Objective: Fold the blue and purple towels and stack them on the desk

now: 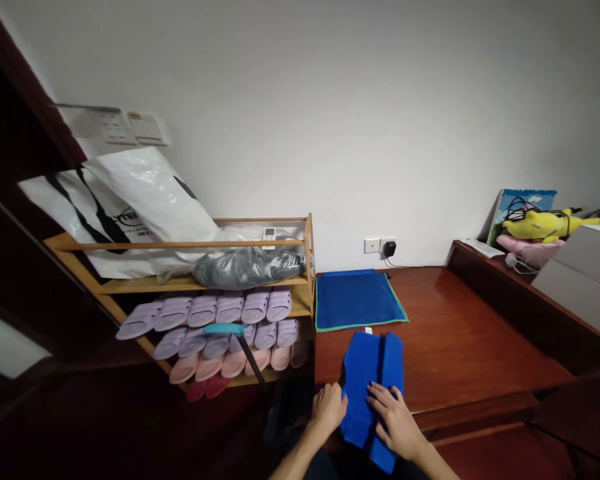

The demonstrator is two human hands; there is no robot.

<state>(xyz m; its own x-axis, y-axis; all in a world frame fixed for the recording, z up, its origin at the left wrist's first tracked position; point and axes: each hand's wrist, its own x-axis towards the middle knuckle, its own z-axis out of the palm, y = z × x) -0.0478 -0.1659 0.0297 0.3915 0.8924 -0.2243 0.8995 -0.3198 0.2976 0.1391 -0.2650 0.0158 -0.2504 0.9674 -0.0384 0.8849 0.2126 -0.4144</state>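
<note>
A bright blue cloth (pixel 361 380) lies partly folded on the reddish-brown wooden table (pixel 450 347), its lower end reaching over the front edge. A raised fold runs along its right side, and a small white tag shows at its top. My left hand (pixel 330 405) is closed at the cloth's left edge, fingers curled on it. My right hand (pixel 393 417) rests on the right fold with fingers spread, palm down. Behind the cloth, a darker blue flat piece with green edging (pixel 357 301) lies near the wall.
On the left stands a wooden rack (pixel 310 267) with purple and pink slippers (pixel 174 312), a white bag (pixel 150 193) and a plastic-wrapped dark bundle (pixel 253 267). A black plug (pixel 389 249) sits in the wall socket. A yellow plush toy (pixel 535 225) and white boxes (pixel 587 267) are at right.
</note>
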